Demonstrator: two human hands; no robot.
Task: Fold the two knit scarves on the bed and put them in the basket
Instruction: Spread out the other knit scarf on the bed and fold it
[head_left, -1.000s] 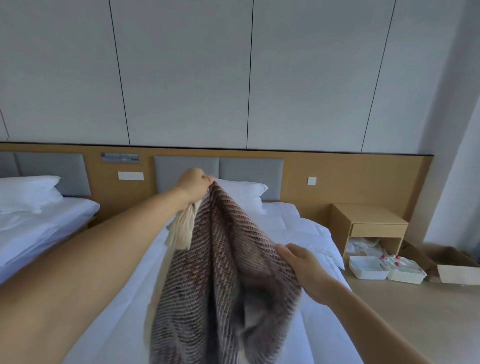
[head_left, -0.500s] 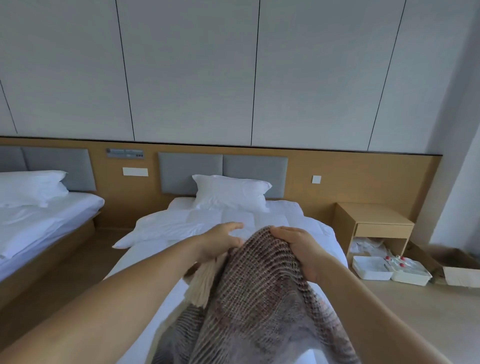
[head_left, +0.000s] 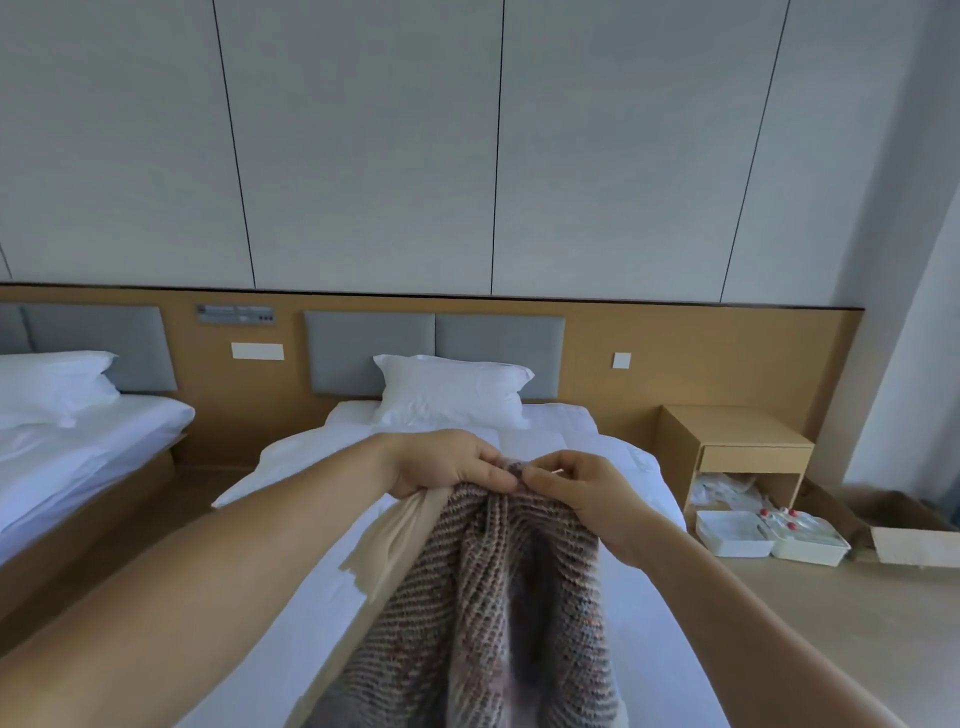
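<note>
Both hands meet over the middle of the bed (head_left: 644, 597), and between them is the brown-grey knit scarf (head_left: 493, 597). The left hand (head_left: 441, 462) has its fingers curled over the top edge. A strip of cream cloth (head_left: 400, 540) is bunched under the same grip and trails toward 7 o'clock. I cannot tell whether that is the second scarf or part of this one. The right hand (head_left: 582, 488) comes in from 3 o'clock and pinches the same top edge between thumb and fingertips, almost touching the left hand.

From there the scarf hangs in deep, loose folds straight toward 6 o'clock and out of the bottom of the view. Its lower end is hidden.

This is an open, chunky knit, so I judge it soft, floppy and light. It has no stiffness to hold a crease, and it will probably stretch and sag if carried by one point. It looks grippy rather than slippery, though fingers could snag in the loops. The sensible hold is along the edge, at the corners, with the hands spread apart so the fold lies even.

The pillow (head_left: 452, 389) sits at 12 o'clock, a nightstand (head_left: 737, 447) at 3 o'clock, and a second bed (head_left: 78, 457) at 9 o'clock. The basket is not in view.
</note>
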